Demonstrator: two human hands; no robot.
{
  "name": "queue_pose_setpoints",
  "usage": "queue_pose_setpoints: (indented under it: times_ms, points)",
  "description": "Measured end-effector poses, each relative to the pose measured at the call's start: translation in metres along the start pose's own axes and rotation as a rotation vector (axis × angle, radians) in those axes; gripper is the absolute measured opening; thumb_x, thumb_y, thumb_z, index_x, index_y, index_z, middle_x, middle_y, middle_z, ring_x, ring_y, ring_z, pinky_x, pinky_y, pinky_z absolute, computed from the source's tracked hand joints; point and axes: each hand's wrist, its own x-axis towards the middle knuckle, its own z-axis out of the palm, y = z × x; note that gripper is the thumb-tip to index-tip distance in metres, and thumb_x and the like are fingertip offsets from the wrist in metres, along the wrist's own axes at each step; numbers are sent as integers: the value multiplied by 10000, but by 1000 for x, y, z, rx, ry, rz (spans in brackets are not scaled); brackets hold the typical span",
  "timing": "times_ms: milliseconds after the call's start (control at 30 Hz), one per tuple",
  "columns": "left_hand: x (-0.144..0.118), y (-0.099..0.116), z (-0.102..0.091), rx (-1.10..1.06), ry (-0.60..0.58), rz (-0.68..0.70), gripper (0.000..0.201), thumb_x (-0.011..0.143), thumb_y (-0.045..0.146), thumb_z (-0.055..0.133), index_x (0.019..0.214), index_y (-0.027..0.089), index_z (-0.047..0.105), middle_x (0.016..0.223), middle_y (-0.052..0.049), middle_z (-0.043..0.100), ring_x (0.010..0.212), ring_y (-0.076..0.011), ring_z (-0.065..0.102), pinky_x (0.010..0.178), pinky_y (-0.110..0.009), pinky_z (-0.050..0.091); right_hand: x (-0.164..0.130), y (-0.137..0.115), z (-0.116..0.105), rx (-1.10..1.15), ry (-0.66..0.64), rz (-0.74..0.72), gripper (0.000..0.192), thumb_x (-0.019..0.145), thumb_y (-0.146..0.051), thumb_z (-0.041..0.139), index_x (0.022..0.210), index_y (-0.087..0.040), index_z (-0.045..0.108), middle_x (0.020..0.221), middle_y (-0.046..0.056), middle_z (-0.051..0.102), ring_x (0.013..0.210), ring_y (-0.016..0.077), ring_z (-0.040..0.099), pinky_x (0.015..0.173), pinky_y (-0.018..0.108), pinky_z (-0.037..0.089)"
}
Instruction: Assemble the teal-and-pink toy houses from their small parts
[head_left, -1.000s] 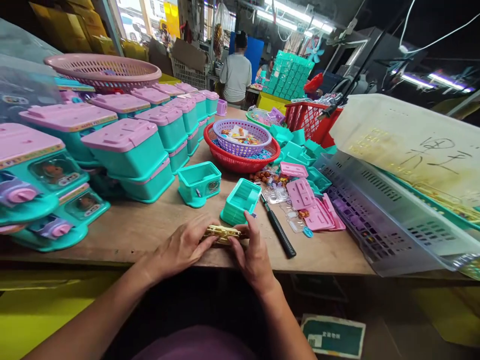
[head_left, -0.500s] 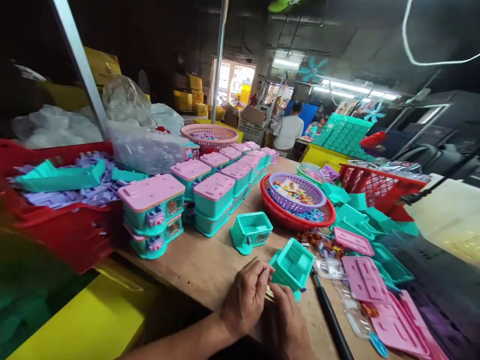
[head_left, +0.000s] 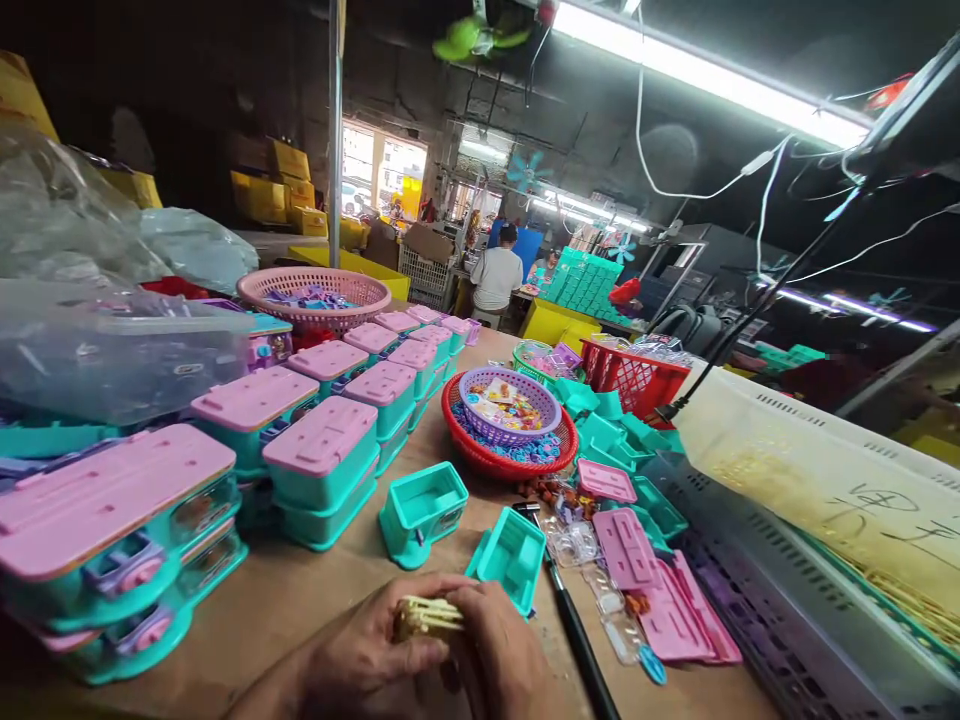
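Note:
At the near edge of the table, my left hand (head_left: 367, 640) and my right hand (head_left: 506, 645) meet, fingers wrapped round a small bundle of pale yellow sticks (head_left: 429, 613). Its light ends face up between the two hands; the lower part is hidden by my fingers. Just beyond my right hand is a teal open box (head_left: 514, 555), tilted. Another teal open box (head_left: 424, 510) stands upright a little to the left. A hammer (head_left: 574, 620) with a black handle lies to the right of my right hand.
Stacked teal boxes with pink lids (head_left: 322, 440) line the left side. A purple basket (head_left: 510, 405) sits in a red basket (head_left: 450, 440). Pink panels (head_left: 626, 550), clear plastic parts and teal shells cover the right. A grey crate (head_left: 720, 570) borders that side; co-workers (head_left: 495, 275) sit farther back.
The view has swung to the right and come closer, so the crate at right shows more. My hands have turned, and the stick bundle between them is now more visible.

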Motion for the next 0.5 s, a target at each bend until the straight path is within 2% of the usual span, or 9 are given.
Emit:
queue_pose_setpoints:
  times_ms: [67, 133, 200, 233, 267, 333, 400, 500]
  points:
    - [11, 17, -7, 9, -12, -4, 591, 883, 517, 604, 1363, 190, 497, 941, -89, 689, 842, -204, 673, 641, -258, 532, 28, -8, -27, -38, -91, -73, 347, 939, -227, 499, 1271, -325, 507, 1067, 55, 668, 926, 225, 640, 784, 353, 554]
    - [29, 36, -15, 56, 43, 20, 574, 906, 508, 574, 1369, 179, 489, 876, -80, 687, 758, -190, 675, 543, -227, 523, 64, -5, -58, -36, -177, -79, 362, 961, -210, 464, 1307, -313, 482, 1179, 53, 635, 1072, 209, 603, 956, 385, 503]
    - [56, 56, -27, 124, 161, 64, 558, 909, 500, 573, 1346, 160, 508, 865, -82, 694, 699, -178, 673, 510, -226, 533, 108, 12, -86, 19, -189, -105, 451, 954, -313, 528, 1386, -278, 407, 1297, 68, 582, 1178, 204, 567, 1001, 366, 485]
    - [74, 66, -35, 160, 271, 100, 530, 911, 488, 575, 1320, 154, 531, 897, -89, 702, 691, -172, 676, 501, -218, 534, 131, 25, -96, 40, -197, -92, 471, 975, -352, 490, 1421, -264, 367, 1324, 73, 570, 1201, 195, 563, 983, 343, 497]
    - [92, 74, -43, 193, 370, 125, 499, 900, 464, 600, 1276, 137, 564, 920, -101, 709, 694, -179, 686, 490, -215, 537, 155, 40, -103, 1, -207, -54, 431, 1020, -349, 364, 1437, -242, 350, 1329, 80, 569, 1212, 182, 562, 975, 332, 500]
    - [132, 87, -62, 215, 610, 111, 381, 877, 383, 650, 1154, 123, 638, 925, -102, 724, 663, -172, 692, 479, -199, 533, 201, 73, -106, -310, -212, 121, 445, 1051, -287, 157, 1426, -198, 378, 1372, 96, 543, 1246, 148, 537, 1008, 309, 471]
    - [168, 94, -79, 204, 730, 100, 334, 919, 314, 591, 1201, 135, 604, 1024, -109, 717, 655, -149, 691, 475, -182, 523, 236, 103, -100, -414, -276, 201, 376, 1033, -274, 315, 1334, -151, 505, 1368, 133, 551, 1267, 204, 527, 1042, 362, 447]
    - [204, 94, -100, 175, 840, 70, 340, 954, 272, 525, 1261, 129, 547, 1138, -135, 683, 638, -123, 685, 469, -165, 507, 266, 136, -84, -490, -459, 265, 302, 956, -342, 555, 1199, -168, 601, 1227, 98, 627, 1080, 208, 625, 935, 410, 523]
